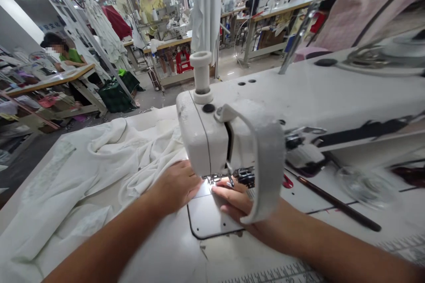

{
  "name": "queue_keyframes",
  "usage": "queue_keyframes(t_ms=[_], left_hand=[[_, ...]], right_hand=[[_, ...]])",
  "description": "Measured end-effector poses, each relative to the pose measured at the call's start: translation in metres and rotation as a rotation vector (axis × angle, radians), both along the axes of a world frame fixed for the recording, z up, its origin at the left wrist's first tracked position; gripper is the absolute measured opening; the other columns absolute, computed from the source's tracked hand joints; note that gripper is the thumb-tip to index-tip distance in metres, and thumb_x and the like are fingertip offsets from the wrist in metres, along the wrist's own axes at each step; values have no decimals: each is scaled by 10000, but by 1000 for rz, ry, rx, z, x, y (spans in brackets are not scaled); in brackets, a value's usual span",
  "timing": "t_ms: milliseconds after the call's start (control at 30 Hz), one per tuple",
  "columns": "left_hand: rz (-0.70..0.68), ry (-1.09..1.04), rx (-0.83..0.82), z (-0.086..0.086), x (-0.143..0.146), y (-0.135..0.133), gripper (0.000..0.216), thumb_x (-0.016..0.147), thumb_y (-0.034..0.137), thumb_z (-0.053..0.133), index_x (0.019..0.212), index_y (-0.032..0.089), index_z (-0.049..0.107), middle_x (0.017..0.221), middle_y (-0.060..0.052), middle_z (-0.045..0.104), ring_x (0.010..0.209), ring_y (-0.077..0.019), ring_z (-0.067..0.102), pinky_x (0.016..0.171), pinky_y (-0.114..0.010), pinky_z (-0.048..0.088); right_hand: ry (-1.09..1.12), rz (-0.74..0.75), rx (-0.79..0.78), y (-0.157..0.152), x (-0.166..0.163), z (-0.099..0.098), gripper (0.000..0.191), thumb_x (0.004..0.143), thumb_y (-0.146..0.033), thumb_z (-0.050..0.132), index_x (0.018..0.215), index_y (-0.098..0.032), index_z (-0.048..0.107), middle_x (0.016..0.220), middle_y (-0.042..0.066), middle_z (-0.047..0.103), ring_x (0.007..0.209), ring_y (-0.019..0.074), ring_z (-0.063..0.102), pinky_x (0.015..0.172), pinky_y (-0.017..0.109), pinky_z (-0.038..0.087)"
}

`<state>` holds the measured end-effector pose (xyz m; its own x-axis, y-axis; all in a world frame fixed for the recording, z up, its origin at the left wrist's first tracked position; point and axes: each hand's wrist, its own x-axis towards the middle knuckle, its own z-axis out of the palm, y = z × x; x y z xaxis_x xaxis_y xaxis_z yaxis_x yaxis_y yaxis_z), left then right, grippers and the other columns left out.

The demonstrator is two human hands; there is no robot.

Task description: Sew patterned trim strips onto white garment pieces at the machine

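I was at the sewing mach. head, both hands right at its needle end. L hand lay flat on the white cloth, fingers open, palm down, pressing, not gripping, just left of the head. R hand sat under the head's front, partly behind the white curved guard, fingers stretched out flat toward the presser foot; no pinch visible, so open, not holding anything I could make out.

The cloth lay in loose folds, heaped left of the head and spilling toward me over the mach. table. Its edge ran up to L hand, but I can't tell if any of it went under the foot. The metal slide plate sat just below the foot, between my hands and the head.

Right of the head lay a dark rod and a blurred clear disc. A white spool pin stood on top of the head. Beyond the head, a co-worker in yellow stood at another mach., and another in green sat further left.
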<state>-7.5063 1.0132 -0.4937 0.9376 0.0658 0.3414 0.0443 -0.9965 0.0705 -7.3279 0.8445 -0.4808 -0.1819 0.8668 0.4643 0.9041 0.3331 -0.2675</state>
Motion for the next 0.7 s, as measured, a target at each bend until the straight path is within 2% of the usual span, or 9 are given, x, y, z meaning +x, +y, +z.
queue_keyframes(t_ms=[100,200,367,433,500,533,600,667,700], left_hand=[[-77,-28,21,10,1,-1,247,961,197,406,874,204,637,764,-14,634,776,-162,577,734,-297,518],[-76,-63,24,14,2,-1,233,944,183,426,865,195,645,722,-11,621,739,-163,568,716,-297,506],[-78,-38,79,12,3,-2,179,928,169,471,865,181,638,750,-24,640,795,-175,583,750,-299,487],[-69,-18,132,14,3,-4,176,931,195,484,840,184,634,778,-26,651,817,-170,588,800,-298,483],[-27,6,159,18,3,-4,218,949,258,467,842,187,643,841,-41,669,902,-178,593,922,-323,456],[25,27,149,21,1,-3,251,962,296,445,867,188,651,905,-55,679,980,-191,588,1004,-351,415],[276,89,52,28,-5,1,315,979,385,403,1046,200,649,1168,-81,649,1213,-226,504,1150,-422,264],[631,149,-85,35,-18,4,447,978,462,383,1314,202,519,1466,-110,451,1404,-293,312,1185,-533,142],[791,173,-144,39,-28,4,535,971,491,383,1406,184,425,1543,-138,336,1441,-343,234,1162,-605,137]], right_hand=[[62,24,-103,1,0,0,320,1002,-264,380,1119,-171,663,1023,124,671,893,231,612,753,375,499],[93,33,-176,2,1,1,305,992,-268,413,1166,-177,645,1049,118,663,887,224,615,739,375,511],[65,42,-173,0,1,3,277,985,-265,451,1156,-224,665,1097,83,687,974,238,642,782,388,548],[18,49,-160,0,1,3,272,982,-267,455,1143,-232,672,1147,86,686,997,249,654,764,384,571],[-10,74,-154,3,3,2,271,985,-283,448,1118,-231,678,1157,86,688,1013,250,664,764,374,589],[-14,91,-142,4,4,1,275,987,-301,445,1106,-228,682,1158,87,689,1010,246,671,772,367,595],[-31,106,-94,8,8,-3,289,985,-347,453,1089,-224,693,1151,89,694,974,241,690,775,355,605],[-70,111,-45,10,13,-7,284,968,-385,487,1074,-232,703,1132,79,705,943,242,701,773,354,612],[-90,111,-28,9,15,-9,279,960,-395,501,1065,-238,707,1127,72,708,943,243,702,777,353,615]])
